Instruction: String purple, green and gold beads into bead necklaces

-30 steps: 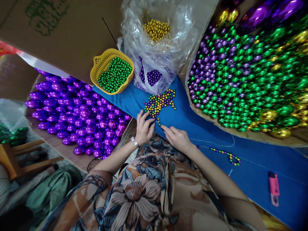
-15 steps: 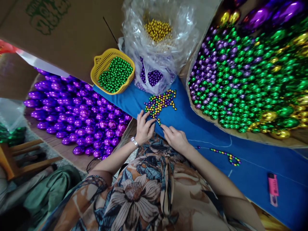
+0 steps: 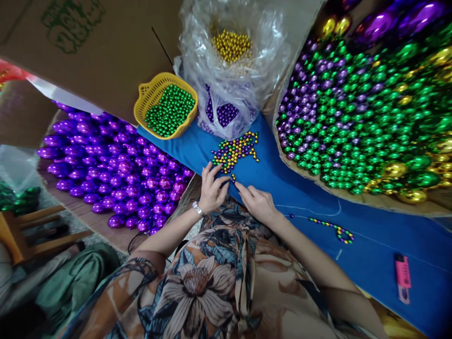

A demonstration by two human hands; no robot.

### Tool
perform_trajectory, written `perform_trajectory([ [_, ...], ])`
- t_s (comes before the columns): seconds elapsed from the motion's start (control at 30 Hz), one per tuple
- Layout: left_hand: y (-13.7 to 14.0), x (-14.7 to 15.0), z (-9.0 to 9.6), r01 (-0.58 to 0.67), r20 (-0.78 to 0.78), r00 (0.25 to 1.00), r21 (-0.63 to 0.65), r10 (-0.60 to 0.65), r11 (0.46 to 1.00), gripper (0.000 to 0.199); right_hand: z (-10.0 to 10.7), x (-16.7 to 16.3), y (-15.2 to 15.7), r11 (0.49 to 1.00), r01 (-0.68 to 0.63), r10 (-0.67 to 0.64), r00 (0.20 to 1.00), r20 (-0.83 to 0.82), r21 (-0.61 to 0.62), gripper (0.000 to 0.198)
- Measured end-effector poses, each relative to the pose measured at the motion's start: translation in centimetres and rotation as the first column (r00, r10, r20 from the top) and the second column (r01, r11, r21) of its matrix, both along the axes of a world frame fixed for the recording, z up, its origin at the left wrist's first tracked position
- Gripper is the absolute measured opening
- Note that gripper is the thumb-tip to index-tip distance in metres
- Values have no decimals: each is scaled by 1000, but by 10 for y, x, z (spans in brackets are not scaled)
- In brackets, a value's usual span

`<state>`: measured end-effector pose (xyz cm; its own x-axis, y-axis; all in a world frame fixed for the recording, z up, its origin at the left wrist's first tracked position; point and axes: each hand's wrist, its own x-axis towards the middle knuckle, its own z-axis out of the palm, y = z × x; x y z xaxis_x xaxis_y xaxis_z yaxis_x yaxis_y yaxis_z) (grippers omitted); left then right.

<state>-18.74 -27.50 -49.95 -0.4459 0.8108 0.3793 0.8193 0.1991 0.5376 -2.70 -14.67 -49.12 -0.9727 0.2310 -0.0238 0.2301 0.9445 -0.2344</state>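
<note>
My left hand (image 3: 212, 190), with a watch (image 3: 197, 208) on its wrist, is open. Its fingers are bent and apart at the near edge of a loose pile of small gold, green and purple beads (image 3: 235, 151). Opposite it, my right hand (image 3: 257, 203) is closed in a pinch on what looks like a thin needle, mostly hidden by the fingers. A couple of small beads (image 3: 233, 177) show at its fingertips. White thread (image 3: 310, 208) runs across the blue cloth (image 3: 271, 165) from beside the right wrist. Farther right lies a short looped string of beads (image 3: 332, 226).
A yellow basket (image 3: 141, 110) holds green beads. Clear plastic bags (image 3: 261, 52) hold gold and purple beads. Big boxes stand either side, with purple oval beads (image 3: 120, 165) left and mixed bead strings (image 3: 360, 113) right. A pink lighter (image 3: 403, 278) lies at right; a wooden stool (image 3: 17, 235) stands at left.
The thin bright needle seen between my hands is now hardly visible. The beads at my right fingertips have shifted slightly. Both hands stay almost in place.
</note>
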Motion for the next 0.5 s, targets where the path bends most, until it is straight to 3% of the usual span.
perform_trajectory([
  [0.23,1,0,-1,-2,9,1000,-25,3,1000,18,13,15,10,998,35,-38,998,-54,-46,36],
  [0.5,-2,1,-2,-4,22,1000,-69,5,998,17,6,17,4,999,-2,-3,996,-92,-53,37],
])
